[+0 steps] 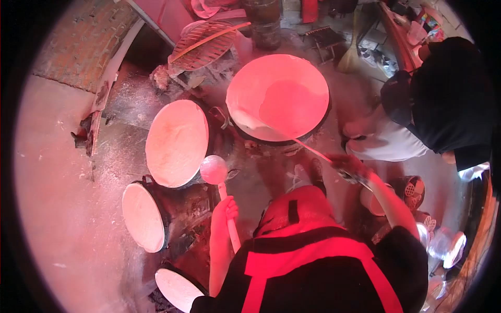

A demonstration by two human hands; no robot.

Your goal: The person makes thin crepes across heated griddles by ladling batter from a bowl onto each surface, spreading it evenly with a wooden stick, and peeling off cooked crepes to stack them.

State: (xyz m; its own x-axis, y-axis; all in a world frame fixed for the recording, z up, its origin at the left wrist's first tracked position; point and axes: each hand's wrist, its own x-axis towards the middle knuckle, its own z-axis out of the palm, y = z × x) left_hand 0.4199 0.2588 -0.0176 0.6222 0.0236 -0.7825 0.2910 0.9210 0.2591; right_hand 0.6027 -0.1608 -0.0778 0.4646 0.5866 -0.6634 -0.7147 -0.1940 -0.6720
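My left hand (227, 208) is wrapped round the pale handle of a ladle (214, 170), whose round head points up and away from me. My right hand (350, 168) grips a long thin stick (311, 149) that slants into the large round pot (250, 123). The stick's far end is lost in the pot's contents. Pale, whitish stuff coats the pot's inner wall, and a darker pool shows at its right. Left of the ladle stands a second wide vessel (177, 143) filled with pale matter.
More pale-filled vessels stand at left, one round (142, 217) and one lower (179, 290). A slatted rack (203, 45) lies behind. At right a person in dark clothing (451, 99) sits or crouches near the pot. A broom (353, 52) and patterned containers (415, 193) are also there.
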